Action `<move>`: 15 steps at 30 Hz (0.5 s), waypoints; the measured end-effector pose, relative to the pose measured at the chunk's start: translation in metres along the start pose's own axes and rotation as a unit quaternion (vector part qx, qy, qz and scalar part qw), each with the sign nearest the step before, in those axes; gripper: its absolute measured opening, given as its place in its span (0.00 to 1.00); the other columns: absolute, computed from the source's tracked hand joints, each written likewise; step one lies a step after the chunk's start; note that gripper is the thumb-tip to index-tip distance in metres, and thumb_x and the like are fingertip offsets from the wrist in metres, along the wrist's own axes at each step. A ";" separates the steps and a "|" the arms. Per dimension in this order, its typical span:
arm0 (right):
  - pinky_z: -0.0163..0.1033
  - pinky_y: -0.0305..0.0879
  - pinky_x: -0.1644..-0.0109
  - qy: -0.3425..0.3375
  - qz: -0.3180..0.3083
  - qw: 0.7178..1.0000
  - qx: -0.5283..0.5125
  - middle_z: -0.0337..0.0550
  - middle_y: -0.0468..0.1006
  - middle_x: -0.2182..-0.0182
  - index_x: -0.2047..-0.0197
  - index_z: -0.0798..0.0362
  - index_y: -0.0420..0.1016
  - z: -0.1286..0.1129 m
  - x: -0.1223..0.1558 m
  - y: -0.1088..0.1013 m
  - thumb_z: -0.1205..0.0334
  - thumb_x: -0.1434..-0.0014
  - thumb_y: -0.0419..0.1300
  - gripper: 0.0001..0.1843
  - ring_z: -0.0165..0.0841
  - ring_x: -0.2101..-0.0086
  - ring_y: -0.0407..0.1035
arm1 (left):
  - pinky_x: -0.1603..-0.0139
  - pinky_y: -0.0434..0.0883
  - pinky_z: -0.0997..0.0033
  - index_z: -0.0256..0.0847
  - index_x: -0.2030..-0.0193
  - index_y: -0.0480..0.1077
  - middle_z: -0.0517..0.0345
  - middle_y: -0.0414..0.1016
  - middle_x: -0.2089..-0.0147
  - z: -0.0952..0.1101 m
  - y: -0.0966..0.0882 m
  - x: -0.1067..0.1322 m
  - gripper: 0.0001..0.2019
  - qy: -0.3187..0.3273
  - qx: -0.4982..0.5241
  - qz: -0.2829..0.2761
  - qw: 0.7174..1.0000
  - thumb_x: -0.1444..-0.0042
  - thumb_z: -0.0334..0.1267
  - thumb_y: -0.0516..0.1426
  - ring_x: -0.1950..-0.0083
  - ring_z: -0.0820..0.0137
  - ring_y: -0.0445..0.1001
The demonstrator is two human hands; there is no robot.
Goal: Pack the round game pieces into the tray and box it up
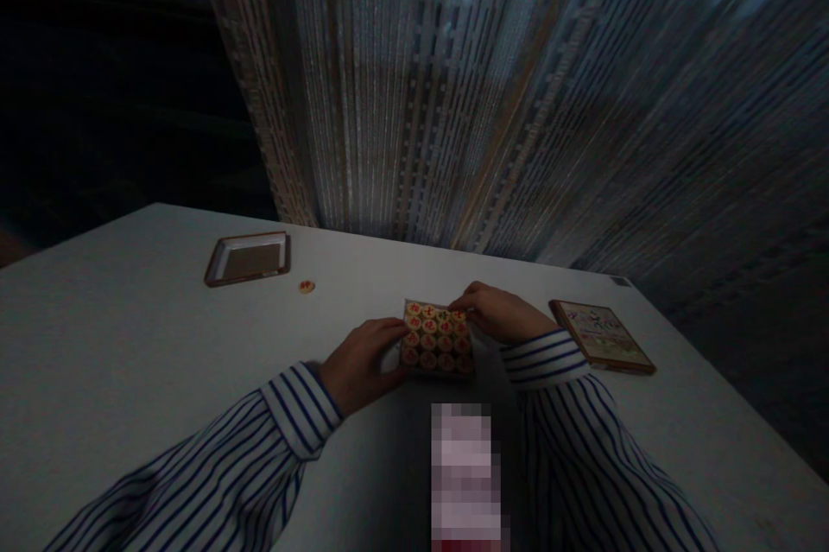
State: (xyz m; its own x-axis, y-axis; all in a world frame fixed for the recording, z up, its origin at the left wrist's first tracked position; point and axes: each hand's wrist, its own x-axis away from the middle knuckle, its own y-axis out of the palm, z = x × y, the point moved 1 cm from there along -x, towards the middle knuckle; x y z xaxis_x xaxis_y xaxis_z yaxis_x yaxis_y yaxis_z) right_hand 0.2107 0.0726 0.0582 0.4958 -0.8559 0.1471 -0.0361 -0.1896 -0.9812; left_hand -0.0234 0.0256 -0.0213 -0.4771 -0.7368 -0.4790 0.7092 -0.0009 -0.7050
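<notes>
Left hand (pixel 363 364) grips the nine-o'clock edge of the open box (pixel 475 362), packed with marked discs (pixel 428 343), mid-bench (pixel 194 362)! Right hand (pixel 503 312) has its fingertips at the one-o'clock corner; can't tell if they're pinching anything. Picture-topped panel (pixel 604 334) at three, loose disc (pixel 306 286) at ten, brown-rimmed tray (pixel 252 262) beyond, curtain (pixel 440 103) at twelve!

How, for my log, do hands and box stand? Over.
Left hand against left side of box. Right hand at discs in its far row. Loose disc apart, to the left, not blocking.
</notes>
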 end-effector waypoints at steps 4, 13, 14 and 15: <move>0.36 0.60 0.54 0.016 0.005 1.000 0.003 0.47 0.70 0.54 0.50 0.47 0.71 -0.001 0.002 -0.002 0.65 0.42 0.48 0.19 0.36 0.55 0.67 | 0.48 0.66 0.53 0.43 0.46 0.62 0.48 0.68 0.47 -0.003 0.002 0.001 0.25 0.006 -0.001 0.005 1.000 0.53 0.38 0.60 0.47 0.60 0.66; 0.38 0.59 0.53 0.055 -0.004 0.998 0.019 0.48 0.70 0.53 0.46 0.51 0.66 -0.001 0.003 -0.004 0.66 0.45 0.51 0.21 0.37 0.54 0.66 | 0.49 0.67 0.52 0.41 0.48 0.63 0.46 0.69 0.48 0.007 -0.006 -0.003 0.24 -0.008 -0.003 -0.010 1.000 0.54 0.37 0.60 0.47 0.59 0.67; 0.39 0.59 0.53 0.060 -0.004 0.998 0.022 0.49 0.70 0.53 0.47 0.51 0.66 -0.001 0.003 -0.004 0.65 0.45 0.52 0.21 0.38 0.55 0.66 | 0.49 0.67 0.52 0.40 0.48 0.63 0.46 0.69 0.48 0.008 -0.006 -0.003 0.24 -0.008 -0.004 -0.011 1.000 0.54 0.37 0.60 0.48 0.60 0.67; 0.39 0.59 0.54 0.062 -0.004 0.998 0.025 0.49 0.71 0.54 0.48 0.52 0.67 0.000 0.003 -0.004 0.65 0.45 0.52 0.20 0.38 0.56 0.66 | 0.49 0.67 0.53 0.39 0.48 0.64 0.45 0.69 0.48 0.009 -0.007 -0.003 0.24 -0.008 -0.005 -0.011 1.000 0.54 0.37 0.60 0.48 0.60 0.67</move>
State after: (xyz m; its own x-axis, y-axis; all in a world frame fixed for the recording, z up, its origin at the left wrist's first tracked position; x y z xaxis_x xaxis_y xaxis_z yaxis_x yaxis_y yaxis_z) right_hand 0.2121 0.0702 0.0627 0.3856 -0.9077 0.1658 0.0112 -0.1751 -0.9845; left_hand -0.0221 0.0222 -0.0101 -0.4844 -0.7468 -0.4557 0.6932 -0.0099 -0.7207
